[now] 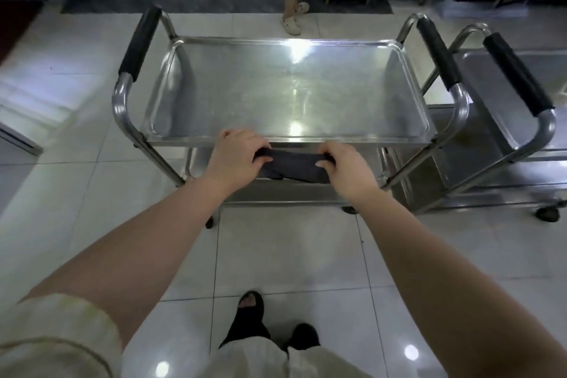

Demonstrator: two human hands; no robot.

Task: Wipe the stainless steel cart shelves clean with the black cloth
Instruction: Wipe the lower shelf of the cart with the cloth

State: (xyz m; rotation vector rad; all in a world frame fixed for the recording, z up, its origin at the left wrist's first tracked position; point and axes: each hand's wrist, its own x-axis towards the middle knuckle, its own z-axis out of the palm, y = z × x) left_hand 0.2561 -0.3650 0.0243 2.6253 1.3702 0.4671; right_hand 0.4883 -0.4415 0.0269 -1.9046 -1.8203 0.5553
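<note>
Holding the black cloth (291, 164) taut btw both hands: left hand (236, 156) pinches its 9 o'clock end, right hand (346, 167) grips the 3 o'clock end, long axis 9-to-3. Top shelf (276, 92) lies at 12 o'clock, just beyond; left hand looks slightly nearer its rim.

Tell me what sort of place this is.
Probably a service area in a restaurant, canteen or hotel; not certain. A stainless steel cart stands beside a second cart on a glossy tiled floor. The left hand and right hand grip a black cloth.
</note>
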